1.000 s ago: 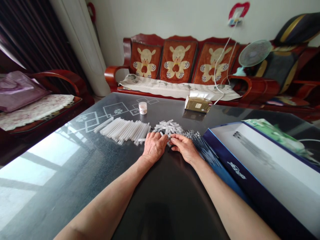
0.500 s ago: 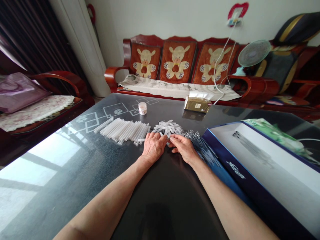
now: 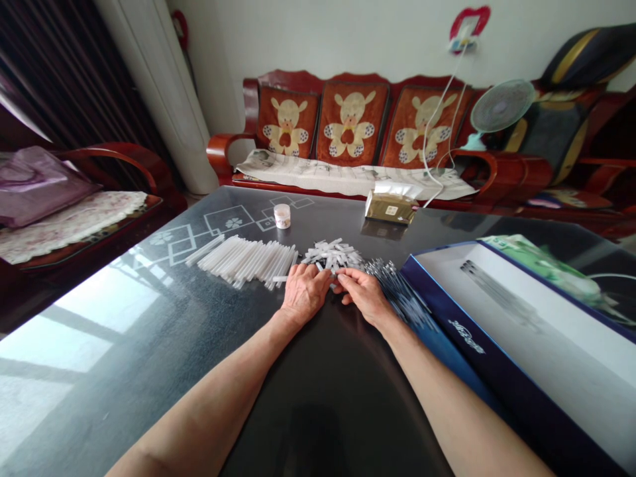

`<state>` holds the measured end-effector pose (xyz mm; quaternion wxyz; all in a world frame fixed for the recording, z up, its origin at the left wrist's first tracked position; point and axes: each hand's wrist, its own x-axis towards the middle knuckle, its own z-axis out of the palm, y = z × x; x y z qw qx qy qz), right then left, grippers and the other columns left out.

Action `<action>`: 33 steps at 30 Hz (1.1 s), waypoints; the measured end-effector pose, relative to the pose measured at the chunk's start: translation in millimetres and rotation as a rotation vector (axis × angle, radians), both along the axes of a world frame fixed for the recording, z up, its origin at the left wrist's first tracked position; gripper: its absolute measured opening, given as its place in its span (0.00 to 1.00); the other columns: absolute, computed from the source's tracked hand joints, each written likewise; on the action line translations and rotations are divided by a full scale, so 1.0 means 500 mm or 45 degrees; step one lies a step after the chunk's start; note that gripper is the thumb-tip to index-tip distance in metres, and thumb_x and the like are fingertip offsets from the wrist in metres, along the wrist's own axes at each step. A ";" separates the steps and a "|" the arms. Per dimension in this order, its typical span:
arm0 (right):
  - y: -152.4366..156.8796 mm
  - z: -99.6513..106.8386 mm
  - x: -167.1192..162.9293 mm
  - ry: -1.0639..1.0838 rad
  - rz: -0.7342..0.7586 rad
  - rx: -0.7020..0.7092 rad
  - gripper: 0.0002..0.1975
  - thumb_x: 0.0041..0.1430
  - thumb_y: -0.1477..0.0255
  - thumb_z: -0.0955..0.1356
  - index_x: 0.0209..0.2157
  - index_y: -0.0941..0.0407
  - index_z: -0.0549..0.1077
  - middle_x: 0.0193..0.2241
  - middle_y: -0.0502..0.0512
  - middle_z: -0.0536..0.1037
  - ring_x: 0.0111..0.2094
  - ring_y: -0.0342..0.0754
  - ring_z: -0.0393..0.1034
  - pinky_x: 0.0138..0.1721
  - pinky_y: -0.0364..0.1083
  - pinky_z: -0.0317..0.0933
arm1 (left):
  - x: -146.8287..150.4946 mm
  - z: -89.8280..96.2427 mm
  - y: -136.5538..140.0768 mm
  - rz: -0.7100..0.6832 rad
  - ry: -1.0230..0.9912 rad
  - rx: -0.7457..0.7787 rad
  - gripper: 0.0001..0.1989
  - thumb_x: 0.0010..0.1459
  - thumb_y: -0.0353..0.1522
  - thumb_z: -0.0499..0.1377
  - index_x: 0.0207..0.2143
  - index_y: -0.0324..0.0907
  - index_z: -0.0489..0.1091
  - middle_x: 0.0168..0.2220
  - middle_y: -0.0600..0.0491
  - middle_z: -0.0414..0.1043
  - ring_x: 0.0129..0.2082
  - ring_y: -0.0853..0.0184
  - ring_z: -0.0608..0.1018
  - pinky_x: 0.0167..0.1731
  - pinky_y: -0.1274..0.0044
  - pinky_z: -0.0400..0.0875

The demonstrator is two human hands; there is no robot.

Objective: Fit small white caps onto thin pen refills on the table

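Note:
My left hand (image 3: 305, 291) is closed over a slim white plastic tube (image 3: 279, 279), whose end sticks out past the fingers on the left. Thumb and fingertips of my right hand (image 3: 362, 291) are pinched at a small whitish piece (image 3: 334, 272), right against the left fingertips; its exact shape is mostly hidden. Just beyond the hands lies a heap of short white plastic pieces (image 3: 334, 252). A row of white tubes (image 3: 243, 260) spreads out to the left. Beside my right wrist is a bundle of thin dark rods with shiny tips (image 3: 405, 295).
A long blue box with a white inside (image 3: 556, 331) stands on the right, several thin rods (image 3: 497, 291) in it. Behind it lies a green-and-white plastic package (image 3: 541, 265). Farther back on the dark table are a small round tub (image 3: 282, 216) and a tissue pack (image 3: 391, 205).
Both hands stay pressed together in nearly the same place, with only slight finger movement. The whole view has shifted very slightly.

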<state>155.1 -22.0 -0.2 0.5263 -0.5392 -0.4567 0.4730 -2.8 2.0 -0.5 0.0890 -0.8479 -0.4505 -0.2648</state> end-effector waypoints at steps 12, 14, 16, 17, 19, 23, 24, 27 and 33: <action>0.000 0.002 -0.003 -0.042 -0.001 0.026 0.18 0.48 0.60 0.72 0.36 0.57 0.76 0.26 0.52 0.79 0.27 0.45 0.75 0.16 0.36 0.61 | -0.002 -0.001 0.002 -0.023 -0.011 0.018 0.16 0.67 0.41 0.49 0.40 0.48 0.75 0.30 0.50 0.71 0.35 0.61 0.71 0.38 0.71 0.59; -0.001 0.004 -0.003 -0.029 -0.002 0.000 0.18 0.49 0.59 0.72 0.37 0.57 0.75 0.26 0.52 0.79 0.27 0.45 0.75 0.16 0.36 0.61 | -0.002 0.000 0.002 -0.019 -0.007 0.012 0.16 0.67 0.41 0.49 0.41 0.48 0.75 0.30 0.50 0.71 0.35 0.61 0.71 0.38 0.71 0.60; -0.002 0.005 -0.003 -0.059 -0.008 -0.019 0.18 0.52 0.57 0.70 0.36 0.58 0.75 0.27 0.53 0.79 0.24 0.44 0.74 0.14 0.36 0.59 | -0.002 0.000 0.001 -0.016 -0.001 0.012 0.15 0.66 0.41 0.49 0.41 0.47 0.75 0.30 0.50 0.71 0.35 0.62 0.71 0.39 0.71 0.60; -0.002 0.005 -0.002 -0.086 -0.012 -0.023 0.17 0.53 0.57 0.69 0.34 0.58 0.75 0.26 0.54 0.79 0.23 0.43 0.73 0.14 0.36 0.58 | -0.002 0.000 0.001 -0.016 0.001 0.015 0.15 0.66 0.40 0.49 0.41 0.47 0.75 0.30 0.50 0.71 0.35 0.62 0.71 0.39 0.71 0.60; -0.001 0.002 -0.002 -0.136 -0.017 -0.016 0.17 0.54 0.57 0.68 0.31 0.58 0.74 0.25 0.53 0.78 0.21 0.42 0.72 0.13 0.36 0.56 | -0.002 0.001 0.001 -0.018 0.007 0.022 0.15 0.67 0.40 0.49 0.41 0.48 0.74 0.30 0.50 0.71 0.35 0.62 0.71 0.39 0.71 0.59; 0.004 -0.006 -0.001 -0.120 0.003 0.040 0.16 0.52 0.59 0.69 0.33 0.58 0.74 0.26 0.53 0.79 0.22 0.42 0.72 0.14 0.36 0.57 | -0.002 0.002 0.000 -0.012 0.021 0.013 0.16 0.67 0.41 0.48 0.41 0.48 0.74 0.31 0.51 0.71 0.35 0.62 0.71 0.38 0.71 0.58; 0.004 -0.007 -0.001 -0.102 0.008 0.047 0.16 0.51 0.59 0.69 0.34 0.57 0.74 0.27 0.53 0.79 0.22 0.42 0.72 0.14 0.36 0.57 | -0.002 0.003 -0.001 -0.007 0.023 0.009 0.16 0.67 0.41 0.48 0.41 0.48 0.74 0.31 0.51 0.71 0.35 0.62 0.71 0.38 0.71 0.58; 0.004 -0.007 0.000 -0.060 0.014 0.031 0.17 0.49 0.59 0.70 0.37 0.57 0.74 0.28 0.53 0.80 0.24 0.44 0.74 0.15 0.36 0.58 | -0.001 0.003 -0.001 0.002 0.023 0.004 0.16 0.67 0.41 0.49 0.41 0.48 0.74 0.31 0.51 0.72 0.35 0.62 0.71 0.38 0.71 0.58; 0.002 -0.006 0.001 -0.151 -0.006 -0.008 0.17 0.53 0.56 0.68 0.31 0.57 0.74 0.25 0.53 0.78 0.20 0.42 0.71 0.12 0.36 0.53 | 0.000 0.003 -0.002 -0.003 0.017 -0.002 0.15 0.67 0.41 0.49 0.41 0.48 0.74 0.31 0.51 0.72 0.35 0.62 0.71 0.39 0.71 0.57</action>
